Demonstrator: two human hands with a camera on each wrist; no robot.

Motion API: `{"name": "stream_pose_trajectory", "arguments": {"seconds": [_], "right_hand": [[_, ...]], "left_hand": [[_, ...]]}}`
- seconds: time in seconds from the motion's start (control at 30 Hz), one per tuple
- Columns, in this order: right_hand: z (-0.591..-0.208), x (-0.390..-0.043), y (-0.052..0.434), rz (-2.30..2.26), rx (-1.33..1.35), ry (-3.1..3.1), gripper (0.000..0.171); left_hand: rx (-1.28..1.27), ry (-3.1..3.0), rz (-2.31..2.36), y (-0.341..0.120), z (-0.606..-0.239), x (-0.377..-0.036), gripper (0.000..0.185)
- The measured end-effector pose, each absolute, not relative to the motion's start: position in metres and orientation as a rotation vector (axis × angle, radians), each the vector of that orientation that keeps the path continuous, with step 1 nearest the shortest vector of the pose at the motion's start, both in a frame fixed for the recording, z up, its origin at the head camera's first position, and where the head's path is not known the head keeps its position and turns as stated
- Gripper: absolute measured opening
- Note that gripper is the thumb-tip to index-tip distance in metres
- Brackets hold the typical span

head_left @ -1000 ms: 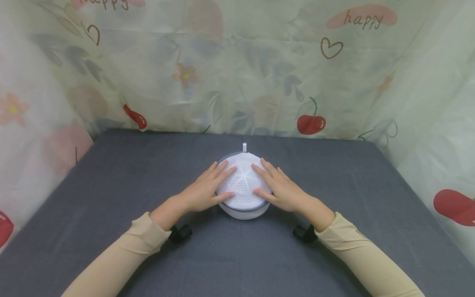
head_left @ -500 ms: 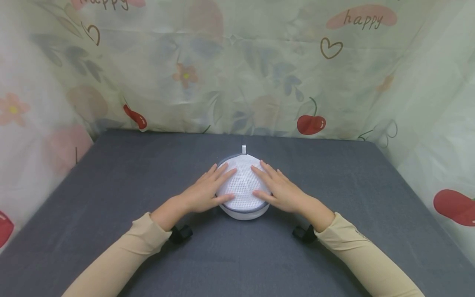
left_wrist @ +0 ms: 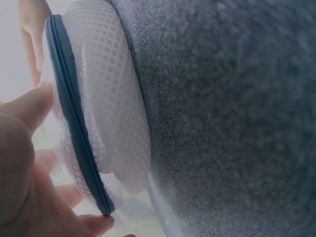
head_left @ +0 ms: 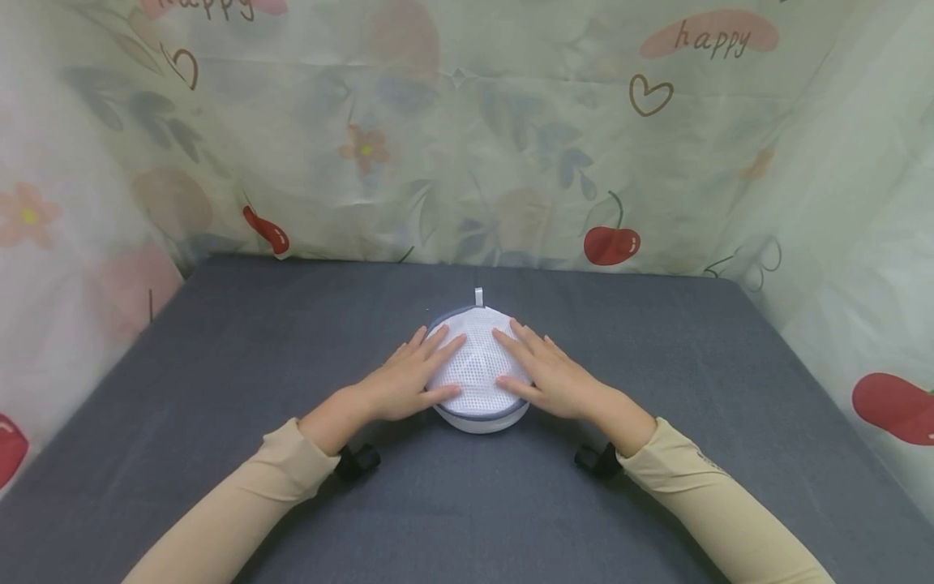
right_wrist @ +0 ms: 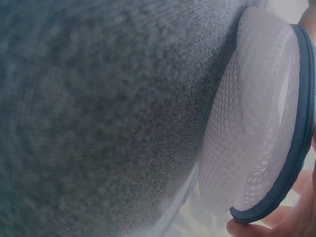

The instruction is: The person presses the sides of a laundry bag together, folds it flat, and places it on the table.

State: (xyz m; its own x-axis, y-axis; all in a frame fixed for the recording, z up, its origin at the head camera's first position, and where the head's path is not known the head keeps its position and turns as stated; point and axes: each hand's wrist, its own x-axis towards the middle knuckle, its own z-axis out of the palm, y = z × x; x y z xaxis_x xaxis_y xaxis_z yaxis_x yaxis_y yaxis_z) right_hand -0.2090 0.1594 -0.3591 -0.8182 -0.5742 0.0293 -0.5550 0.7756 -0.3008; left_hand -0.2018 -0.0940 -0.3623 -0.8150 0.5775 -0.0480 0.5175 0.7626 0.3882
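Observation:
A round white mesh laundry bag (head_left: pixel 479 369) sits on the dark grey table in the head view. A blue-grey zipper (left_wrist: pixel 74 113) runs around its rim, and a small white loop (head_left: pixel 478 297) stands up at its far side. My left hand (head_left: pixel 401 377) rests on the bag's left part with fingers spread. On the right part lies my right hand (head_left: pixel 558 375), its fingers spread too. In the right wrist view the mesh side wall (right_wrist: pixel 252 123) bulges below the zipper band. The bag's inside cannot be made out.
The grey cloth-covered table (head_left: pixel 467 511) extends around the bag on all sides. A patterned curtain (head_left: pixel 452 162) hangs along its back edge and down both sides. Black wrist cameras (head_left: pixel 357 461) sit under both wrists.
Both hands and the bag's top have shifted slightly lower in the head view, toward me. The loop has come down a little as well. The spread fingers keep their place on the mesh.

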Motion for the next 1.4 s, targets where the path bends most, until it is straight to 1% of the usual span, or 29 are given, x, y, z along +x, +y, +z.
{"name": "stream_pose_trajectory", "arguments": {"seconds": [0.47,0.67,1.4], "right_hand": [[-0.3607,-0.2078,0.1581,-0.419,-0.913,2.865,0.070],[-0.3617,-0.2088,0.1574,-0.376,-0.857,2.832,0.072],[-0.3619,-0.2091,0.1551,-0.325,-0.817,2.753,0.071]], "left_hand": [[0.842,2.749,0.538,-0.0927,-0.3613,-0.2012,0.071],[0.826,2.735,0.523,-0.0916,-0.3619,-0.2008,0.071],[0.859,2.694,0.522,-0.0907,-0.3623,-0.2037,0.068]]}}
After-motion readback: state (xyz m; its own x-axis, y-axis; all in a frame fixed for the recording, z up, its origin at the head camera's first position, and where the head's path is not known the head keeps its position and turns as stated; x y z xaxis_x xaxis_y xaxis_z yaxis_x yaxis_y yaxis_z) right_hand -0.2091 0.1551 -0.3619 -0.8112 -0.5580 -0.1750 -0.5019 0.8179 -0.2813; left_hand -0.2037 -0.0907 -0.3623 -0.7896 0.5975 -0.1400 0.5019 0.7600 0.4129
